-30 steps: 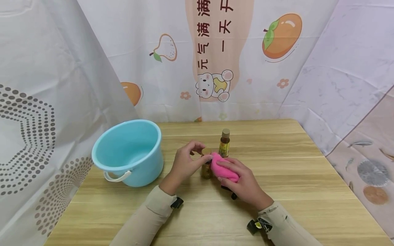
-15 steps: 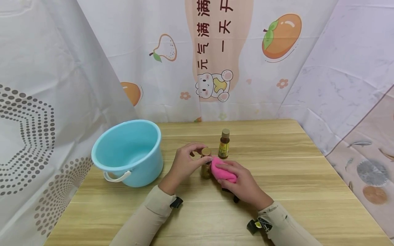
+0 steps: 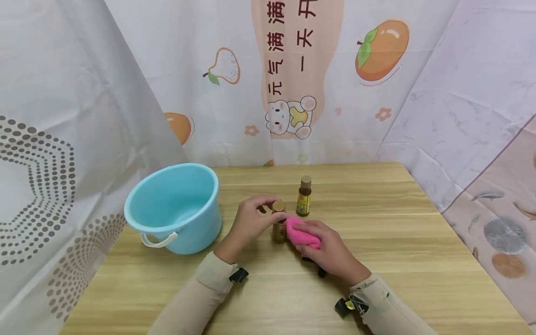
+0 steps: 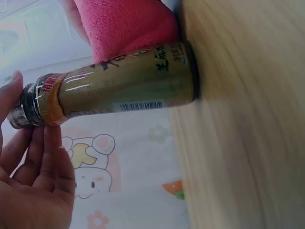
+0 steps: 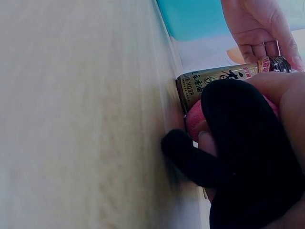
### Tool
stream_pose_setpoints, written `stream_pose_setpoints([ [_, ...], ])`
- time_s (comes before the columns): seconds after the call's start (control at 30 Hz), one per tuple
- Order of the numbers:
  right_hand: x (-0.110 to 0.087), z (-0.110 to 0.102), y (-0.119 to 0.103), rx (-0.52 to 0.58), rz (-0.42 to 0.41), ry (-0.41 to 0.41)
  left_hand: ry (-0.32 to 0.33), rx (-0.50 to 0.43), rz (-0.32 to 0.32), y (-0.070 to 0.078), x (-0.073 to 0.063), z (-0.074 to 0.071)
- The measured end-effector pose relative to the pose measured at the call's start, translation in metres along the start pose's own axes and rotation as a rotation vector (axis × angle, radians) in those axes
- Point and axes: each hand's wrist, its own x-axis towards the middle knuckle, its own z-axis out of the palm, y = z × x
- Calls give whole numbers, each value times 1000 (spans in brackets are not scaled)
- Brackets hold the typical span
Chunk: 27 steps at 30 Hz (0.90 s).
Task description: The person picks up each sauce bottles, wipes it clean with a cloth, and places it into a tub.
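A small sesame oil bottle with a gold label stands upright on the table. My left hand pinches its neck, just below the cap, between thumb and fingers; the left wrist view shows the bottle with its barcode. In my right hand is a bunched pink cloth, pressed to the right side of the bottle. From the left wrist, the cloth lies along the label. A black object at the right palm covers part of that view; its kind is unclear.
Behind the right hand stands a brown bottle with a yellow label and tan cap. A light blue bucket with a white handle is at the left of the wooden table. Printed curtains hang behind.
The right hand and pink cloth have shifted slightly down and left along the held bottle, uncovering the lower part of the bottle behind. The left hand keeps its grip on the neck.
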Motion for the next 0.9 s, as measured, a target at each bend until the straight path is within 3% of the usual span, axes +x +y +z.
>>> stream_pose_setpoints([
  [0.27,0,-1,-1,17,17,-5,26,69,74,8,3,-6],
  [0.5,1,-2,-3,-9,16,-12,53,144,135,29,11,-27],
  [0.7,1,-2,-4,-12,28,-21,45,165,102,57,14,-47],
  [0.9,0,-2,-2,-24,30,-19,27,129,18,84,22,-71],
])
